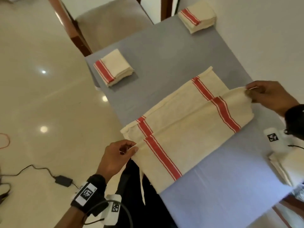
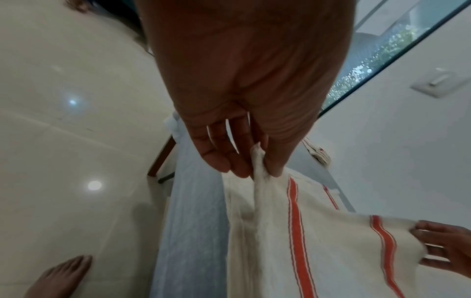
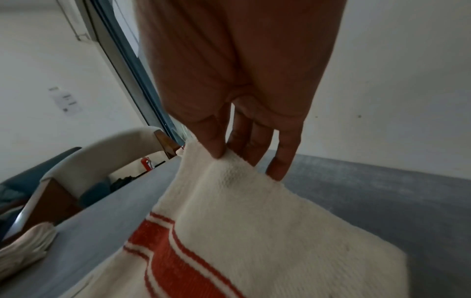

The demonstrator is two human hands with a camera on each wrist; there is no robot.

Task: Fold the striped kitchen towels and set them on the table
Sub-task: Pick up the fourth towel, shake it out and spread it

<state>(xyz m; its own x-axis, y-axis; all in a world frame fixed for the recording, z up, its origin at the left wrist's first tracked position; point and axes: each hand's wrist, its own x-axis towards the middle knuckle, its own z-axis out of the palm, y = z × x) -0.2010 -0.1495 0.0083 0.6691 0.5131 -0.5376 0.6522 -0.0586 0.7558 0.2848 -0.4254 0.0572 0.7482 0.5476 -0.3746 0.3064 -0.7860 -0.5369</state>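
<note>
Towel (image 1: 185, 129) in mid-fold, spread across the grey worktop (image 1: 158, 51), its near half doubled over the far half so the red stripes almost line up. Left hand (image 1: 118, 155) and right hand (image 1: 269, 96) each pinch one end of the upper layer between thumb and fingertips (image 2: 274, 169), apparently to keep that layer taut while its edge is aligned. Cloth lies between the two grips, resting on the worktop except at the lifted ends. Two folded stacks (image 1: 113, 67) (image 1: 196, 18) sit well apart farther back, presumably kept out of the folding area.
</note>
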